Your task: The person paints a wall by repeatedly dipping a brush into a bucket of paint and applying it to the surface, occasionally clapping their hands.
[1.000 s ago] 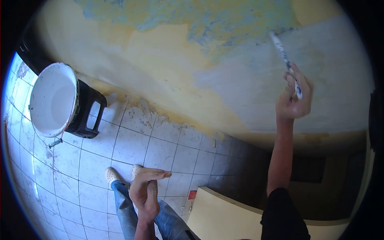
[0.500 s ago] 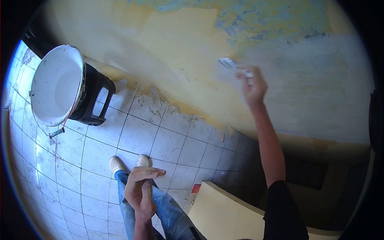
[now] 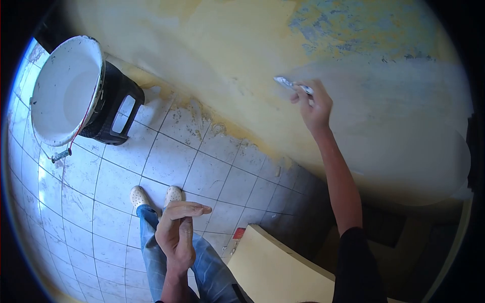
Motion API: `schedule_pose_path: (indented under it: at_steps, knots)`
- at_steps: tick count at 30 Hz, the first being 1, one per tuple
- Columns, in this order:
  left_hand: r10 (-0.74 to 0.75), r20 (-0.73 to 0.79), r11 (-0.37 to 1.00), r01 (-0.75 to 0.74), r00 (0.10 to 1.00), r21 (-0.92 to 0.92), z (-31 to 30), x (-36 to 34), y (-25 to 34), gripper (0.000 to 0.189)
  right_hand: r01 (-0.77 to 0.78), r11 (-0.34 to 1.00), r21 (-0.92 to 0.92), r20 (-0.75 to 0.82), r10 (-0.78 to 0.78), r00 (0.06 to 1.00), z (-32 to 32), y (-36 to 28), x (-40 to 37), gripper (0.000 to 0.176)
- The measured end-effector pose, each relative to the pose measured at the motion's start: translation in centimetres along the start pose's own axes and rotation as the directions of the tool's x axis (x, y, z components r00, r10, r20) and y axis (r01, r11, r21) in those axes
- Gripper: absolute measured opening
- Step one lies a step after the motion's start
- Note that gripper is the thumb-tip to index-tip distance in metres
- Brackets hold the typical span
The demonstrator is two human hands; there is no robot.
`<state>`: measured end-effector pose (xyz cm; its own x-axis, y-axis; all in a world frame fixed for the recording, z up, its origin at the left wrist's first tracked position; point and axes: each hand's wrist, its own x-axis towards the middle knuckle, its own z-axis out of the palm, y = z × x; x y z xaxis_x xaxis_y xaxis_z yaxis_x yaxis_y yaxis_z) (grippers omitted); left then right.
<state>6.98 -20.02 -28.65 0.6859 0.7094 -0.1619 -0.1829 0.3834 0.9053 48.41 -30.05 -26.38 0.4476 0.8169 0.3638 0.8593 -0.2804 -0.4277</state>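
Note:
My right hand is raised against the yellow wall and grips a paint-spattered brush, whose tip points left and touches the wall at the edge of a pale, freshly coated patch. My left hand hangs in front of my jeans with the fingers loosely apart and nothing in it. A white bucket rests tilted on a black plastic stool at the upper left, beside the wall.
White tiled floor runs below the wall, with flaking paint along the base. My white shoes stand on it. A cream-coloured board lies at the lower right, with a small red object beside it.
My right hand swung the brush from high on the right down and to the left across the wall. The left hand stayed in place, empty.

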Motion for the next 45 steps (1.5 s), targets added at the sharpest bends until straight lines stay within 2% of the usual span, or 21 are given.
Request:
schedule_pose_path:
  at_steps: [2, 5, 9, 10, 12, 14, 16, 18, 20, 22, 24, 28, 29, 33, 35, 36, 38, 41, 42, 44, 45]
  knots:
    - [0.004, -0.002, 1.000, -0.004, 1.000, -0.002, 0.1, 0.0, -0.1, 0.029, 0.004, 1.000, -0.017, 0.034, -0.004, 0.999, 0.9, 1.6, 0.4, 0.009]
    - [-0.001, -0.002, 0.999, 0.001, 1.000, 0.040, -0.5, 0.0, -0.3, 0.029, 0.038, 0.990, -0.133, -0.024, -0.041, 0.999, -0.4, 0.7, 0.5, 0.009]
    - [-0.041, -0.047, 0.999, 0.042, 0.998, 0.024, -0.6, 0.4, -0.9, 0.028, 0.245, 0.875, -0.417, -0.112, -0.317, 0.942, -6.4, -2.4, 0.6, 0.015]
    - [-0.036, -0.048, 0.999, 0.037, 0.998, 0.025, -0.5, 0.5, -0.9, 0.028, 0.277, 0.846, -0.455, -0.137, -0.374, 0.917, -8.4, -3.6, 0.9, 0.017]
    - [-0.022, -0.044, 1.000, 0.022, 0.999, 0.018, 0.0, 0.8, -0.7, 0.028, 0.330, 0.666, -0.669, -0.083, -0.508, 0.857, -12.5, -7.6, 1.8, 0.012]
    - [-0.022, -0.028, 1.000, 0.022, 0.999, 0.010, 0.6, 1.2, -0.4, 0.028, 0.270, 0.519, -0.811, -0.077, -0.553, 0.830, -15.9, -10.8, 1.8, 0.011]
    - [-0.005, -0.005, 1.000, 0.005, 1.000, 0.007, 1.3, 1.5, -0.1, 0.028, 0.370, 0.620, -0.692, -0.269, -0.696, 0.665, -16.7, -11.6, 3.3, 0.011]
    - [0.012, 0.024, 1.000, -0.013, 1.000, 0.007, 1.7, 1.6, -0.1, 0.029, 0.365, 0.569, -0.736, -0.261, -0.737, 0.623, -16.4, -11.8, 3.3, 0.010]
    - [0.003, 0.023, 1.000, -0.002, 1.000, -0.022, 1.8, 1.6, -0.3, 0.029, 0.265, 0.346, -0.900, -0.045, -0.678, 0.733, -15.0, -11.6, 2.1, 0.009]
    - [-0.018, 0.022, 0.999, 0.018, 1.000, -0.040, 1.2, 1.1, -1.1, 0.028, 0.303, 0.410, -0.861, 0.014, -0.575, 0.818, -10.4, -9.0, 0.3, 0.014]
    - [-0.029, 0.022, 0.999, 0.030, 0.999, -0.039, -0.3, 0.8, -2.6, 0.027, 0.322, 0.584, -0.745, -0.098, -0.573, 0.813, -3.4, -5.2, -1.8, 0.026]
    - [-0.081, -0.013, 0.995, 0.080, 0.997, -0.056, -4.3, -0.6, -7.1, 0.028, 0.312, 0.650, -0.693, -0.105, -0.519, 0.848, 8.6, 0.2, -5.6, 0.031]
    - [-0.053, 0.024, 0.997, 0.052, 0.998, 0.056, -5.8, 0.0, -8.4, 0.028, 0.305, 0.677, -0.670, -0.098, -0.487, 0.868, 11.5, 1.1, -6.2, 0.031]
    - [-0.083, -0.227, 0.996, 0.089, 0.970, 0.017, -8.7, 2.0, -10.9, 0.022, 0.305, 0.782, -0.544, -0.042, -0.388, 0.921, 15.0, 1.0, -7.7, 0.025]
    - [-0.070, -0.300, 0.997, 0.080, 0.951, 0.022, -9.6, 2.4, -9.6, 0.024, 0.167, 0.920, -0.355, -0.120, -0.222, 0.968, 13.7, -1.7, -7.5, 0.024]
    - [-0.043, -0.273, 0.998, 0.051, 0.961, 0.023, -9.7, 2.4, -8.6, 0.024, 0.085, 0.966, -0.245, -0.153, -0.125, 0.980, 12.8, -3.7, -7.5, 0.023]
    - [0.005, -0.217, 0.999, 0.006, 0.976, 0.050, -10.5, 2.2, -6.0, 0.025, -0.042, 0.991, -0.125, -0.101, 0.030, 0.994, 11.2, -9.3, -6.5, 0.014]
    - [0.027, -0.141, 0.994, -0.012, 0.990, 0.106, -12.0, 1.7, -1.9, 0.031, 0.221, 0.971, -0.086, -0.086, -0.229, 0.970, 8.9, -14.0, -3.0, 0.021]
    - [0.008, -0.148, 0.996, 0.004, 0.989, 0.084, -12.5, 1.4, -0.5, 0.034, 0.257, 0.966, -0.018, -0.153, -0.257, 0.954, 9.5, -16.3, -1.0, 0.024]
    - [-0.003, -0.187, 0.996, 0.019, 0.982, 0.081, -13.8, 1.0, 1.5, 0.037, 0.310, 0.893, 0.327, -0.361, -0.185, 0.914, 12.4, -21.6, 3.2, 0.024]
    - [0.007, -0.206, 0.996, 0.013, 0.979, 0.091, -14.6, 1.0, 2.1, 0.038, 0.337, 0.839, 0.427, -0.344, -0.194, 0.919, 14.0, -23.9, 5.2, 0.024]
